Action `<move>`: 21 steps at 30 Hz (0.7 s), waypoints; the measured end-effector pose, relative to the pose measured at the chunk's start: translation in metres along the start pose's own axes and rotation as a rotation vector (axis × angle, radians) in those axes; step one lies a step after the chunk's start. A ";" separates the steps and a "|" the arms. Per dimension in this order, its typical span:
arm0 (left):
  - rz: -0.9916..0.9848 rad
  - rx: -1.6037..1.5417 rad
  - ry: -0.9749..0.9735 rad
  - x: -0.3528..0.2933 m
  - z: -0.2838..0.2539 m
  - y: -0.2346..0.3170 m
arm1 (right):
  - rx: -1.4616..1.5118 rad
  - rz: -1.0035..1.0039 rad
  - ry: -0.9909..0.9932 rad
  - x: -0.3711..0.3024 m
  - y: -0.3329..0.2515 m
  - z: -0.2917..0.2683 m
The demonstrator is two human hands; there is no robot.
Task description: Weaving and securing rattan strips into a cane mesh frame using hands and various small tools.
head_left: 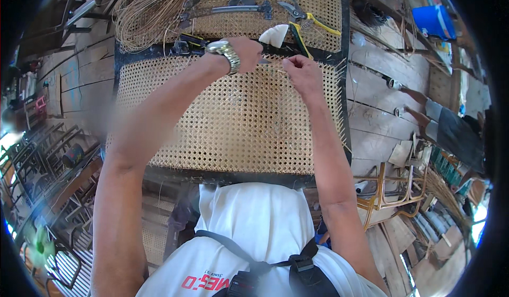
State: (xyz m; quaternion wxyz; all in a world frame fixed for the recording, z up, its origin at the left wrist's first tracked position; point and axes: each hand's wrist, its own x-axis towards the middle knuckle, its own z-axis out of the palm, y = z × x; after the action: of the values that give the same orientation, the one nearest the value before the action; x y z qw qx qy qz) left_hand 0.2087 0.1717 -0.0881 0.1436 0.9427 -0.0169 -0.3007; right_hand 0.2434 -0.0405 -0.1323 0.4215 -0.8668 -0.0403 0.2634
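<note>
A woven cane panel (pixel 228 119) in a black frame lies before me. Over its far part, my left hand (pixel 246 54), with a metal watch on the wrist, is closed around a small pointed grey tool (pixel 265 61); only its tip shows. Just to the right, my right hand (pixel 304 73) pinches thumb and forefinger together low over the weave. What it holds, if anything, is too small to make out. Loose strand ends stick out along the panel's right edge. Beyond the hands lie a white wedge-shaped piece (pixel 274 35) and a yellow-and-black handle (pixel 300 41).
Across the frame's black bar, a second cane section carries a bundle of loose cane strands (pixel 148 13), a hammer (pixel 233 10) and yellow-handled pruning shears (pixel 297 14). Dark chair frames stand at left. At right are a gold metal frame (pixel 379 196), a blue bucket (pixel 432 21) and another person (pixel 450 135).
</note>
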 end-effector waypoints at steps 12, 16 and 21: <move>-0.004 0.325 -0.147 0.019 -0.032 0.051 | -0.117 0.014 -0.020 -0.003 -0.008 -0.010; 0.000 0.218 -0.096 0.022 -0.007 0.043 | -0.227 -0.007 -0.035 0.001 -0.012 -0.007; -0.048 -0.017 0.084 -0.002 0.016 0.034 | -0.349 -0.085 -0.039 -0.001 -0.014 0.003</move>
State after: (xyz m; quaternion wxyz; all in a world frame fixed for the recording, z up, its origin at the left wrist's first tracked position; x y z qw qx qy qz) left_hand 0.1993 0.1348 -0.0895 0.1449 0.9534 0.0145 -0.2644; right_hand 0.2431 -0.0293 -0.1229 0.2745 -0.9191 -0.1303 0.2509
